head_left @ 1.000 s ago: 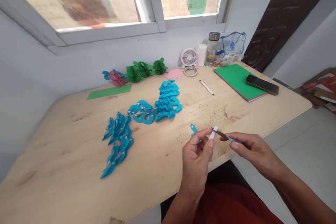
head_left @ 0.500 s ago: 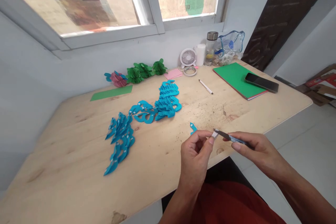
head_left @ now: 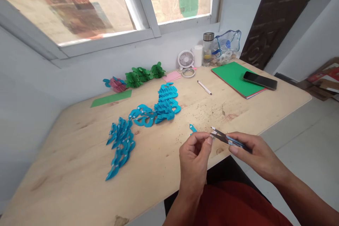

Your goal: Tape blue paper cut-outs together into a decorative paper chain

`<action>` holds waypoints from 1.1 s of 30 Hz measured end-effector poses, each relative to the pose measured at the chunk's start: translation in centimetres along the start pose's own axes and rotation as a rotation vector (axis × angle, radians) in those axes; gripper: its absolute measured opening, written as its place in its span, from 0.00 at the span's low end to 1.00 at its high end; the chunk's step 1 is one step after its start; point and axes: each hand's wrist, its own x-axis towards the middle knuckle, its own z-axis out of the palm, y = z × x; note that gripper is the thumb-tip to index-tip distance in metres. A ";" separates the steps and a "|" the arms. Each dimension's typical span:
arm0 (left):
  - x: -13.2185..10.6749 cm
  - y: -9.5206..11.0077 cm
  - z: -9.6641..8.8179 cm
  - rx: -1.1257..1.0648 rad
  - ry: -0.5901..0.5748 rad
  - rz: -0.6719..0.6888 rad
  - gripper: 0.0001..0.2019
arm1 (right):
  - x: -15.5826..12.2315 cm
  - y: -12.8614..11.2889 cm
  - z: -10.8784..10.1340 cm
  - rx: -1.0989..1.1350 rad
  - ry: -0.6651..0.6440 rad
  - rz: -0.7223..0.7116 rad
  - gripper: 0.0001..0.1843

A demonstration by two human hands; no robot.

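Head view.

White strip (head_left: 213,132), one: sitting at the near right, just above the table (head_left: 79,159); being held by one end, probably so that the rest is staying free for cutting.

Scissors (head_left: 230,140), one pair: pointing left, blades standing slightly parted, the strip apparently lying between them.

Blue paper piece (head_left: 192,128), one: lying just beyond the left hand (head_left: 194,159), partly hidden; seemingly being kept within easy reach.

Blue paper shapes, two bunches: one lying left (head_left: 122,148), one lying farther off near the centre (head_left: 166,102); presumably leaving working room.

Pen (head_left: 204,87), tape roll (head_left: 188,73): lying at the far side, likely out of the way.

Left hand: thumb and forefinger are pinching the strip; other fingers are curling inward.

Right hand (head_left: 255,152): thumb and fingers are gripping the scissors' handles, the hand partly closed around them.
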 end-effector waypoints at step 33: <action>0.0 -0.4 -0.4 -0.044 0.013 -0.027 0.05 | 0.3 -0.3 0.7 -0.091 0.035 -0.086 0.21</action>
